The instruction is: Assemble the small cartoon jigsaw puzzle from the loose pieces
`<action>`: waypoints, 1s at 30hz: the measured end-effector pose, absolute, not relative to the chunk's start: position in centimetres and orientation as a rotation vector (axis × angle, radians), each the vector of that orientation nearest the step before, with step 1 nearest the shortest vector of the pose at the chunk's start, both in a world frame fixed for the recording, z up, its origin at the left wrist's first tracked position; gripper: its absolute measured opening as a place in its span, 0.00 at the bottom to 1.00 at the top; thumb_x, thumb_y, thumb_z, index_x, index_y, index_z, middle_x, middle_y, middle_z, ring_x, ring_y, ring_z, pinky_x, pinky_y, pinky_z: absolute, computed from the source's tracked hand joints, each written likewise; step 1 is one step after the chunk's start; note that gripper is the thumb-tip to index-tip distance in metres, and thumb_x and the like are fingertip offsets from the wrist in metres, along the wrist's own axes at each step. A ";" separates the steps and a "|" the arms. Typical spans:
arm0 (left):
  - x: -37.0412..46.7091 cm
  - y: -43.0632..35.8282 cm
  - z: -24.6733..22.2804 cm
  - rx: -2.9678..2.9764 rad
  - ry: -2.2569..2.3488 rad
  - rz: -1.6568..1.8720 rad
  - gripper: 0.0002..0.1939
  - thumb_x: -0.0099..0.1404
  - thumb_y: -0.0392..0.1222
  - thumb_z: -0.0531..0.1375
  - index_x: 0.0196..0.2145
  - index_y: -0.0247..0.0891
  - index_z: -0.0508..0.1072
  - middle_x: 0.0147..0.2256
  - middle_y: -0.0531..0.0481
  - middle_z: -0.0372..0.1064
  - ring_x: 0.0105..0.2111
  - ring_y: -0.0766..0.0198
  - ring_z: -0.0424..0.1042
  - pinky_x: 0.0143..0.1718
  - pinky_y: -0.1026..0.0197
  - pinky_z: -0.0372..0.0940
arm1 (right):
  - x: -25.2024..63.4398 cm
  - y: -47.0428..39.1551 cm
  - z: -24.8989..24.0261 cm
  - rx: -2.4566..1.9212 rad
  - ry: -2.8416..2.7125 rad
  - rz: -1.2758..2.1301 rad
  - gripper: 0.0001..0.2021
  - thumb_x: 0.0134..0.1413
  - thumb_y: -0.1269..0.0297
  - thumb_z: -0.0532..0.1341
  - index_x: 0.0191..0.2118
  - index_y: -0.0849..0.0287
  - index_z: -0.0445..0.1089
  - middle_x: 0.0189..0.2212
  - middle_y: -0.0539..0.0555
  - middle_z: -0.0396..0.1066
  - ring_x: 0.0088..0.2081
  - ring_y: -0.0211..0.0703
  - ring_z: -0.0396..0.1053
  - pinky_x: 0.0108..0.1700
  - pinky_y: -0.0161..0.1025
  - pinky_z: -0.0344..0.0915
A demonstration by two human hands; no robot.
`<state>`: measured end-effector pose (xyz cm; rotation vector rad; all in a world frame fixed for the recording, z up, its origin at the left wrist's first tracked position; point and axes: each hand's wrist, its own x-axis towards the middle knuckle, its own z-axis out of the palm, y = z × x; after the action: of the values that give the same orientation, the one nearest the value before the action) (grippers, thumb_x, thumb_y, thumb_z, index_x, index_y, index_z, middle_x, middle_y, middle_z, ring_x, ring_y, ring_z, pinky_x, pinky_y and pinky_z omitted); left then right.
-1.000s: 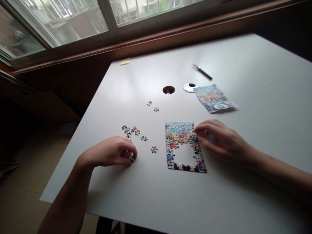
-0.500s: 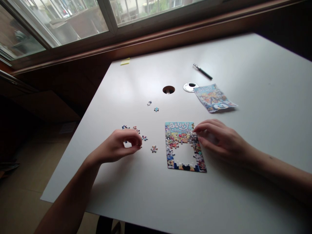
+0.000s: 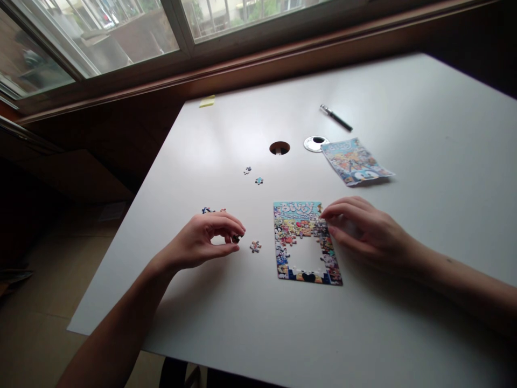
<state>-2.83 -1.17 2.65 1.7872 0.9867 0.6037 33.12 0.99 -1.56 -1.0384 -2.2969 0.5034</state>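
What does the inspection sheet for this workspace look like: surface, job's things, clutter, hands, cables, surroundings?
Surface: white table with a round cable hole; its silver cap lies beside it.
Job's things: part-built jigsaw puzzle with a gap in its middle; loose puzzle pieces left of it, two more farther back.
Clutter: reference picture, black pen, yellow sticky notes.
Hands: left hand pinches a small puzzle piece above the table; right hand rests on the puzzle's right edge.
Cables: nothing seen.
Surroundings: window behind the table, wooden sill, dim floor at left.
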 end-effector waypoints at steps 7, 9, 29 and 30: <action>-3.1 -1.2 2.3 1.762 0.996 0.603 0.17 0.64 0.35 0.63 0.51 0.34 0.72 0.45 0.41 0.74 0.42 0.62 0.74 0.46 0.58 0.72 | 33.2 1.0 -1.7 -1.032 -2.295 0.509 0.11 0.55 0.67 0.61 0.45 0.53 0.69 0.41 0.57 0.72 0.44 0.53 0.70 0.45 0.49 0.68; -3.1 -1.2 2.2 1.752 1.000 0.609 0.20 0.63 0.35 0.64 0.53 0.35 0.70 0.46 0.40 0.74 0.43 0.61 0.75 0.48 0.57 0.71 | 33.2 1.1 -1.7 -1.030 -2.296 0.508 0.11 0.55 0.67 0.62 0.45 0.53 0.69 0.41 0.57 0.72 0.44 0.53 0.70 0.46 0.49 0.68; -3.3 -1.2 2.1 1.778 0.995 0.561 0.18 0.65 0.33 0.60 0.53 0.36 0.68 0.46 0.42 0.76 0.44 0.60 0.76 0.48 0.56 0.72 | 33.3 1.0 -1.8 -1.020 -2.318 0.499 0.12 0.55 0.69 0.61 0.46 0.52 0.67 0.41 0.57 0.71 0.45 0.52 0.69 0.46 0.49 0.68; -3.3 -1.2 2.2 1.778 0.995 0.561 0.18 0.65 0.33 0.60 0.53 0.37 0.68 0.46 0.42 0.76 0.44 0.60 0.76 0.48 0.56 0.72 | 33.3 1.0 -1.8 -1.018 -2.321 0.498 0.12 0.55 0.69 0.61 0.46 0.53 0.67 0.41 0.57 0.71 0.45 0.52 0.69 0.46 0.49 0.68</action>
<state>-3.28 -1.20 2.17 1.7781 0.9949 0.5606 33.27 1.02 -1.77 -1.0175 -2.3212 0.4981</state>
